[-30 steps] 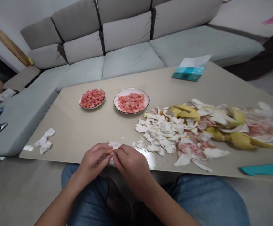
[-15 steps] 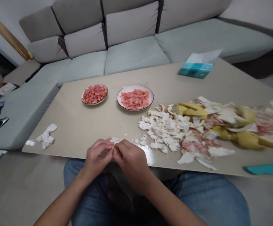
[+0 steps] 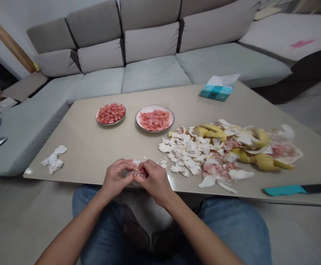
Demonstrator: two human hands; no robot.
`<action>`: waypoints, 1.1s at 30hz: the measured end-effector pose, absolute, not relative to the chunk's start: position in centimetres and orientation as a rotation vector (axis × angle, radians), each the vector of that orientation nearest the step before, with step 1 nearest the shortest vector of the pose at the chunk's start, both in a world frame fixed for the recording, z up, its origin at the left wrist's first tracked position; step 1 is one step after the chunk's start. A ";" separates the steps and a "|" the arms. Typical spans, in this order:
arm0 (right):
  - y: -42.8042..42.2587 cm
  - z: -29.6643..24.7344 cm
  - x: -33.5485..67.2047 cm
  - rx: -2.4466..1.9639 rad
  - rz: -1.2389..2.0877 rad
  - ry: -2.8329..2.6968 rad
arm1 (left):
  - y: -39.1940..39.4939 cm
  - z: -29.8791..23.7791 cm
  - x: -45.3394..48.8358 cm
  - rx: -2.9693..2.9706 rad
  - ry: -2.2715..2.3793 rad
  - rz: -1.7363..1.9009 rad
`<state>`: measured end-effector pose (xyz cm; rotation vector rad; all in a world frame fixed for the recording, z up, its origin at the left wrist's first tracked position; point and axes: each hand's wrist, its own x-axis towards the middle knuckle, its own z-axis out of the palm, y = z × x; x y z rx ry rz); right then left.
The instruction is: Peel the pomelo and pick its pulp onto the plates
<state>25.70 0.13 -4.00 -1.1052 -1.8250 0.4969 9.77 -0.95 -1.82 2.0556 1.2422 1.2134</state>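
My left hand [image 3: 117,177] and my right hand [image 3: 155,181] meet at the table's near edge, fingertips pinched together. Between them is a tiny piece with a yellowish spot [image 3: 135,169], too small to name. A bit of white material [image 3: 136,162] shows just behind the fingertips. To the right spreads a heap of torn white pith [image 3: 188,149], with yellow pomelo rind [image 3: 264,162] and pinkish membrane [image 3: 218,169]. Beyond my hands stand two dark-rimmed plates of pink pomelo pulp, the left plate [image 3: 97,118] heaped fuller than the right plate [image 3: 172,117].
A knife with a teal handle [image 3: 286,190] and dark blade lies along the near right edge. A crumpled tissue [image 3: 54,159] is at the left, and a blue tissue pack [image 3: 216,92] at the back right. Behind the table [image 3: 85,147] runs a grey sofa [image 3: 152,73].
The view has shifted, bringing the knife's dark blade into sight. Both hands stay pinched together at the table edge, with the yellowish spot between them showing more clearly.
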 end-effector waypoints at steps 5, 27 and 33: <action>-0.2 -4.3 26.1 -1.120 0.579 -1.712 | -1.1 -2.3 9.8 2.018 1.294 1.229; -2.3 -3.5 25.8 -1.162 0.618 -1.716 | -2.4 -5.0 11.3 1.660 1.260 1.416; -2.5 -4.7 25.4 -1.110 0.754 -1.376 | -2.1 -5.4 12.4 1.660 1.331 1.494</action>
